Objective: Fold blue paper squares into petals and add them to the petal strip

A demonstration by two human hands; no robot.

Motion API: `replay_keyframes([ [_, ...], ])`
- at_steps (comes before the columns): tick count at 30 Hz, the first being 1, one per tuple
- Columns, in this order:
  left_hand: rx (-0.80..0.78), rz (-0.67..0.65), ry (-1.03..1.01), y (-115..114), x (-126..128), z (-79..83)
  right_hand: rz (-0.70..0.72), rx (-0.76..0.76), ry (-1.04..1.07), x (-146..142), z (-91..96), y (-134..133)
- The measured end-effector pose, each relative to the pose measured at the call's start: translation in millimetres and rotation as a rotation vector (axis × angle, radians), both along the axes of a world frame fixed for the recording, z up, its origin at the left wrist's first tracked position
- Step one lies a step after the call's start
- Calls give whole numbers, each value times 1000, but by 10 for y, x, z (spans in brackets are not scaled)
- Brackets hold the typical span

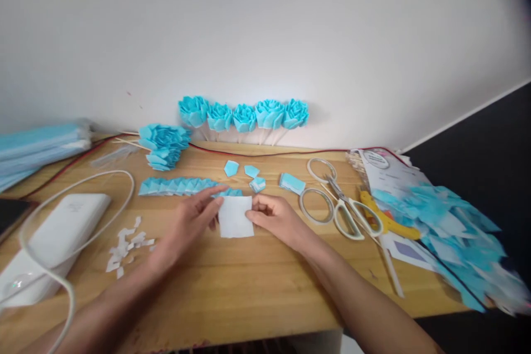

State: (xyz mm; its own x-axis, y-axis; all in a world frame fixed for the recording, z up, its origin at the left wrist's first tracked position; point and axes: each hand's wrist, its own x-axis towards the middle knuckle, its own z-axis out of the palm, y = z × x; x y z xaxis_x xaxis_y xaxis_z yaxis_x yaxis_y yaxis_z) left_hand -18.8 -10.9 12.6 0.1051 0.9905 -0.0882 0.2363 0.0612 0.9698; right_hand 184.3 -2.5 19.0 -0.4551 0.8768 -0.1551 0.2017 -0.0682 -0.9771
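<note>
A small white square of paper (pixel 236 220) is held upright just above the table, in front of me. My left hand (pixel 191 220) pinches its upper left edge, with the thumb on the near face and the index finger reaching past it. On the opposite side, my right hand (pixel 279 219) grips the right edge between thumb and curled fingers. Behind the hands lies a row of folded blue pieces (pixel 178 186), partly covered by my left fingers. Small blue cut pieces (pixel 231 168) and a stack of blue rectangles (pixel 292 182) lie just beyond.
Blue paper flowers on sticks (pixel 244 117) lean against the wall; more blue flowers (pixel 164 144) lie left. Scissors (pixel 341 193), tape rings (pixel 316 206), a yellow glue gun (pixel 390 222) and blue scraps (pixel 456 238) are right. Left are white snippets (pixel 124 246) and a cabled power bank (pixel 62 238).
</note>
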Motion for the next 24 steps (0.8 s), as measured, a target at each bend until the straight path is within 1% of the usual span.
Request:
replay_keyframes([
  [2,124,41,93,-7,-13,36,76,-29,-28,0,-6,-19],
  [3,182,40,128,-14,-15,48,93,-1,-88,-5,-4,-36],
  [4,238,35,163,-23,-14,56,92,63,-183,-13,2,-56],
  [7,378,-5,257,-44,-8,41,40,371,-563,-51,45,-125],
  [9,447,-26,301,-46,-12,12,15,538,-755,-72,87,-155],
  [11,497,-41,316,-41,-22,-14,-6,639,-862,-62,133,-150],
  [13,534,-63,309,-42,-33,-27,-69,703,-909,8,184,-103],
  [16,572,-132,313,-68,-39,-19,-272,751,-939,253,271,19],
  [19,631,-214,329,-115,-31,8,-445,718,-999,590,339,131],
  [21,656,-271,327,-145,-18,28,-478,688,-1025,788,350,182],
  [24,656,-386,369,-179,7,53,-409,667,-1054,969,311,264],
])
